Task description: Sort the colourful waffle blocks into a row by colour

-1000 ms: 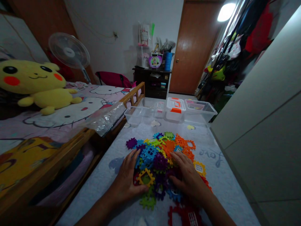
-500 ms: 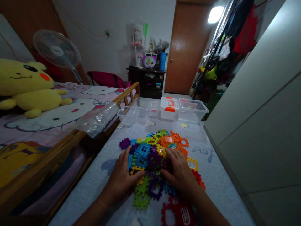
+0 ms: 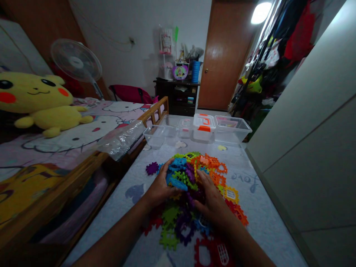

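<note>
A heap of colourful interlocking plastic building pieces (image 3: pixel 191 157) lies on the bed sheet in front of me. My left hand (image 3: pixel 161 185) is wrapped round the heap's left side and grips several blue pieces (image 3: pixel 178 182), with a green one among them. On the other side, my right hand (image 3: pixel 213 200) curls its fingers over purple and yellow pieces (image 3: pixel 190 173). Both hands press inward, with pieces tilted up between them. Orange pieces (image 3: pixel 214 163) spread behind my right hand, and red pieces (image 3: pixel 213 252) with a white window lie under my right forearm. A purple piece (image 3: pixel 152 168) sits apart at the left.
Clear plastic boxes (image 3: pixel 154 136) stand across the far end of the sheet, one with a white lid (image 3: pixel 204 120) and orange clips. A wooden rail (image 3: pixel 94 167) runs along the left, with a plush toy (image 3: pixel 52 107) beyond it. A pale cabinet (image 3: pixel 314 148) borders the right.
My left hand has moved right and inward, pushing blue and green pieces up against the middle of the heap. Red pieces now show below it. The whole view has shifted slightly.
</note>
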`<control>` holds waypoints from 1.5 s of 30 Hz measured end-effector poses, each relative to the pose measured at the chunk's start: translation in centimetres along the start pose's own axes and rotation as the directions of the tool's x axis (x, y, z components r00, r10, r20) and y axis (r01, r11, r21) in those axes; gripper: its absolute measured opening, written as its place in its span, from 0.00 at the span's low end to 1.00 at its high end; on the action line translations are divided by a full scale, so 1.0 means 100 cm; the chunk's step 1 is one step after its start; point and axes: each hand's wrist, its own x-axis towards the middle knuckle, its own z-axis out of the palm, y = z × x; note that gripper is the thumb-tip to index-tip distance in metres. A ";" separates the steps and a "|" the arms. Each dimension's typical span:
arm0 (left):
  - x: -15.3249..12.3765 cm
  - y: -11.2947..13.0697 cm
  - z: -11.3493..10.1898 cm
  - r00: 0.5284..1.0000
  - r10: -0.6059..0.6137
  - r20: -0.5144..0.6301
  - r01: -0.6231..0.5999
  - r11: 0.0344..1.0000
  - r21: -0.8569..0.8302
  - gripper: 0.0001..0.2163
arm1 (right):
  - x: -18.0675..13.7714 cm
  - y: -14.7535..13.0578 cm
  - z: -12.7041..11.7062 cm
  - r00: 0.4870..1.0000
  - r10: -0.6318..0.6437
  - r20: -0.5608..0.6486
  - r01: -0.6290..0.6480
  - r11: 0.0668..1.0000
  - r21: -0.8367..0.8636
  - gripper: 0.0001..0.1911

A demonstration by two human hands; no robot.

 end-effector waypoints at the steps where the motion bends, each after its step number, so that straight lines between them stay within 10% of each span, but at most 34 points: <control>1: 0.003 0.003 0.002 0.999 0.035 -0.003 -0.035 0.999 0.025 0.49 | 0.000 0.001 0.001 1.000 -0.004 -0.011 0.004 1.000 0.016 0.47; 20: 0.056 0.061 0.049 0.920 0.328 0.216 -0.375 0.897 0.235 0.29 | 0.003 0.032 -0.042 0.889 0.318 -0.329 -0.295 0.948 0.118 0.31; 27: 0.095 0.043 0.014 0.979 0.201 0.021 -0.182 0.836 0.518 0.15 | 0.003 0.043 -0.054 0.819 0.427 -0.382 -0.381 0.904 0.194 0.27; 35: 0.112 -0.001 -0.010 0.995 -0.033 0.089 -0.021 0.840 0.542 0.24 | 0.006 0.042 -0.051 0.916 0.352 -0.190 -0.346 0.936 0.069 0.27; 45: 0.040 0.012 -0.031 0.963 -0.024 0.270 -0.114 0.868 0.484 0.28 | 0.006 0.035 -0.074 0.956 0.291 0.022 -0.292 0.952 0.091 0.19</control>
